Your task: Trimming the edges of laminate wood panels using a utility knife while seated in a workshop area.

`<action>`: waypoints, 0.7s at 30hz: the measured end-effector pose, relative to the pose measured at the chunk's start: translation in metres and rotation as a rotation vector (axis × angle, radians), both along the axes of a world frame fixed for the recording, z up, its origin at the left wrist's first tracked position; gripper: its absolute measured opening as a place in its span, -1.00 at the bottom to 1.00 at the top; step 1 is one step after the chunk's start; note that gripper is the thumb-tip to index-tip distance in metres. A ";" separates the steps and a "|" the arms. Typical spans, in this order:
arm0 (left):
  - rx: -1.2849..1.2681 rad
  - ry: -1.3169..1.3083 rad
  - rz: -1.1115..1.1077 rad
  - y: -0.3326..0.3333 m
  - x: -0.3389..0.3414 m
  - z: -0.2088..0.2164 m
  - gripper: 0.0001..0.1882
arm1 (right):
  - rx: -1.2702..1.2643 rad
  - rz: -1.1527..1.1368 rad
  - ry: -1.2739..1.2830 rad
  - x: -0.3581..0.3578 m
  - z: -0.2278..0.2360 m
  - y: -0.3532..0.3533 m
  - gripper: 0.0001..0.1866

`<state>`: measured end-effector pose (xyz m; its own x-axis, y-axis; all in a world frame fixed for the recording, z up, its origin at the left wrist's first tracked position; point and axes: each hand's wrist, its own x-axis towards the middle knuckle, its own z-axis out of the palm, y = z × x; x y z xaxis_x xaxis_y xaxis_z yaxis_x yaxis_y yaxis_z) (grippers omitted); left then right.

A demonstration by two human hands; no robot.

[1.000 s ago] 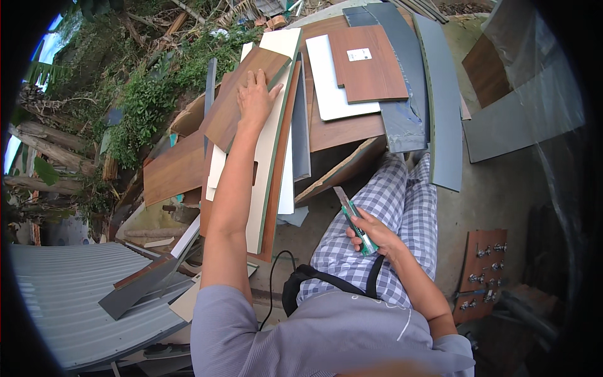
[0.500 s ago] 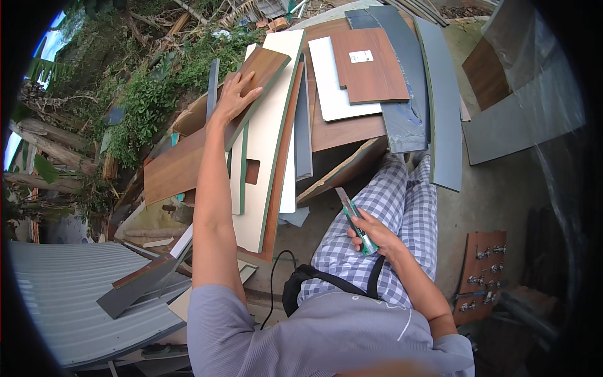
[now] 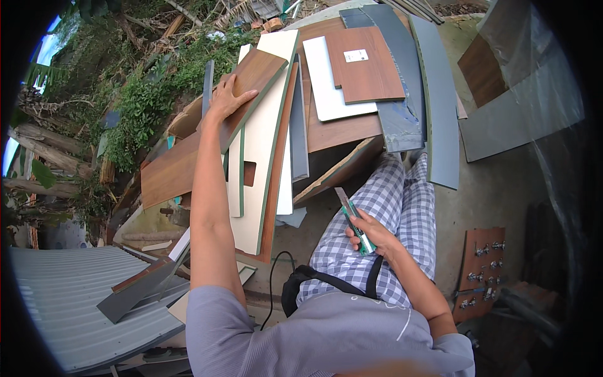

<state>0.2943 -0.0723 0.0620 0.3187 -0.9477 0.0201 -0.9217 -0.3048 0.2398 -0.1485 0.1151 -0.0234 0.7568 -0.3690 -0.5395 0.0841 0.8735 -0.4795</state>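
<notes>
Several boards point(image 3: 260, 132) are heaped around. Cutter point(image 3: 349, 209) is gripped by right hand point(image 3: 373, 232); splayed left hand point(image 3: 227, 102) has been shifted leftward across plank point(image 3: 260, 70).

Utility knife point(image 3: 365, 245): green and black. Slanting board point(image 3: 255, 70): warm brown, dark wood grain, greenish edge. Long panel point(image 3: 274, 94): cream face, dark green edge. Notched panel point(image 3: 369, 78): reddish brown, finely grained, bearing a white label point(image 3: 356, 55). Lower panel point(image 3: 328, 97): plain white. Outer strip point(image 3: 441, 113): blue-grey. Trousers point(image 3: 361, 188): white and grey-blue check (the boldest pattern listed). Shirt point(image 3: 314, 330): greyish lilac. Strap point(image 3: 295, 290): black. Ribbed sheet point(image 3: 81, 292): pale grey. Foliage point(image 3: 138, 119): mid to deep green.
</notes>
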 end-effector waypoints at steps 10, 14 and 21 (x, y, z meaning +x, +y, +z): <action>-0.123 -0.192 0.107 0.009 -0.059 0.000 0.01 | 0.008 -0.049 0.004 -0.002 -0.008 0.002 -0.70; -0.103 -0.233 0.124 0.011 -0.081 -0.002 -0.06 | -0.006 -0.075 0.018 -0.002 -0.008 0.003 -0.71; -0.254 -0.224 0.050 0.012 -0.093 -0.018 -0.11 | -0.015 -0.083 0.024 -0.003 -0.005 0.002 -0.69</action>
